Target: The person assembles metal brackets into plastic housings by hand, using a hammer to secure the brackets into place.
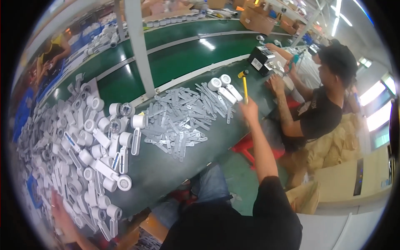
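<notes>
My right hand [249,111] is closed around the yellow handle of a small hammer [245,89], held upright with its head at the top. Just left of the hammer, two white handheld fan bodies [225,88] lie side by side on the green table [166,175]. A heap of flat grey strips [179,118] spreads over the middle of the table. At the lower left my left hand [61,212], somewhat blurred, reaches to the edge of a big pile of white fan bodies [83,154]. Its fingers look stretched out, and I see nothing held in them.
On the right a co-worker [329,87] in a dark cap sits by a black box-shaped device [261,60]. A white post [139,46] rises behind the strips, before a green conveyor [187,56]. A red stool [246,150] and a cardboard box [154,227] are below the table.
</notes>
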Demonstrator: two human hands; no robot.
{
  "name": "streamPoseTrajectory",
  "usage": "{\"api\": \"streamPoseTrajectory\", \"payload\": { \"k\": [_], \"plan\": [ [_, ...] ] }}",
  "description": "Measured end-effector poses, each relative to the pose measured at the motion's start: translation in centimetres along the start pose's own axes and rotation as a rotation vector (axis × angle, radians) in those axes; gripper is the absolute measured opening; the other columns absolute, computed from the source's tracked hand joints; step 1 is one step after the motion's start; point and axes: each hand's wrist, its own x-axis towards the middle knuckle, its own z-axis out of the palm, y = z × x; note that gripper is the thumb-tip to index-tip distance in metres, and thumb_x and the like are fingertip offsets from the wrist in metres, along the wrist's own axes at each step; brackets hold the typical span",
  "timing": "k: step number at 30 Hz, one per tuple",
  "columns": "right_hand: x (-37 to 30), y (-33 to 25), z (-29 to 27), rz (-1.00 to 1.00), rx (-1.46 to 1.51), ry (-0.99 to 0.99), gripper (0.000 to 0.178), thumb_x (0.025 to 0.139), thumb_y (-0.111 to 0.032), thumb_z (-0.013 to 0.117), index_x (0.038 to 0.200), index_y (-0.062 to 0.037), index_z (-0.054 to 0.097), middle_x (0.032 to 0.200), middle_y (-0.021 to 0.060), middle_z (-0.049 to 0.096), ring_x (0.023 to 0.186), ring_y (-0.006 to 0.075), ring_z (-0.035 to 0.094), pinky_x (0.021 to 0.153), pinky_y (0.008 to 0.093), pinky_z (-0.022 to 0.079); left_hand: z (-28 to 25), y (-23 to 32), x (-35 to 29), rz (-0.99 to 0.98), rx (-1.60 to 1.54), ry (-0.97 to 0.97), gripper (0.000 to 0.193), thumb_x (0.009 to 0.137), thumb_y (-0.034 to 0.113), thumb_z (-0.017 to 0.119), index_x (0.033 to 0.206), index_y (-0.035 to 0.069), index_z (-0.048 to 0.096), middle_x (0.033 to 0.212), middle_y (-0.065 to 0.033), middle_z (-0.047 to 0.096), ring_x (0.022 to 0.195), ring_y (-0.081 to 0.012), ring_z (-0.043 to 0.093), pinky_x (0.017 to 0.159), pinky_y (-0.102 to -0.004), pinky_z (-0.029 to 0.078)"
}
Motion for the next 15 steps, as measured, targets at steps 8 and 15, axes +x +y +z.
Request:
{"api": "streamPoseTrajectory", "payload": {
  "k": [8,15],
  "plan": [
    [4.4,5.2,-1.3,0.088,-0.016,-0.230,0.038,0.086,-0.035,0.078,0.102,-0.0014,0.073,0.071,0.0083,0.066,0.060,0.0187,0.065,0.054,0.0394,0.050,13.0,11.4,-21.8,-0.270,-0.209,0.106,0.027,0.106,0.011,0.065,0.129,0.000,0.075,0.123,-0.0099,0.077,0.111,-0.0159,0.069,0.102,-0.0317,0.052],
    [-0.7,-2.1,-7.7,-0.050,0.356,-0.131,0.031,0.098,-0.034,0.075,0.097,-0.0038,0.070,0.060,-0.0001,0.055,0.045,0.0112,0.051,0.041,0.0292,0.037,20.4,21.2,-25.7,0.110,-0.105,-0.083,0.037,0.096,0.008,0.074,0.133,0.005,0.072,0.125,-0.0175,0.075,0.113,-0.0343,0.072,0.100,-0.0416,0.056]
  ]
}}
